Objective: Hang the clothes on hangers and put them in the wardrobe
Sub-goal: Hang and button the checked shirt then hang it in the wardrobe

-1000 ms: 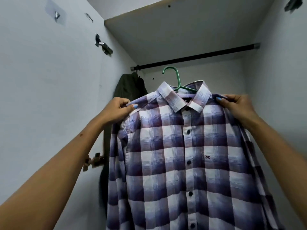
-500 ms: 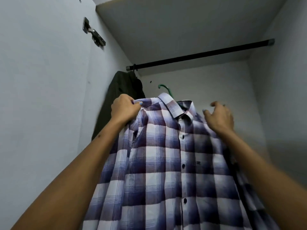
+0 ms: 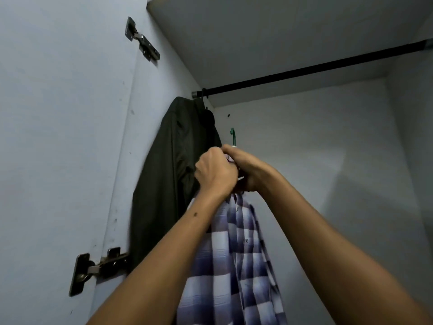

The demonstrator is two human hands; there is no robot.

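Observation:
A purple and white checked shirt (image 3: 236, 261) hangs edge-on from a green hanger whose hook (image 3: 232, 136) sticks up above my hands, below the black rail (image 3: 316, 71). My left hand (image 3: 214, 172) and my right hand (image 3: 248, 170) are together at the shirt's collar, both gripping the top of the shirt and hanger. The hook is not on the rail. The hanger's body is hidden under my hands and the cloth.
A dark green jacket (image 3: 173, 174) hangs on the rail's left end, right beside my left hand. The wardrobe's white left wall carries two metal hinges (image 3: 143, 42) (image 3: 98, 268). A shelf board (image 3: 281, 31) lies above the rail. The rail runs bare to the right.
The shirt has turned from facing me to edge-on. My hands left the shoulders and came together at the collar. The shirt went up and deeper into the wardrobe.

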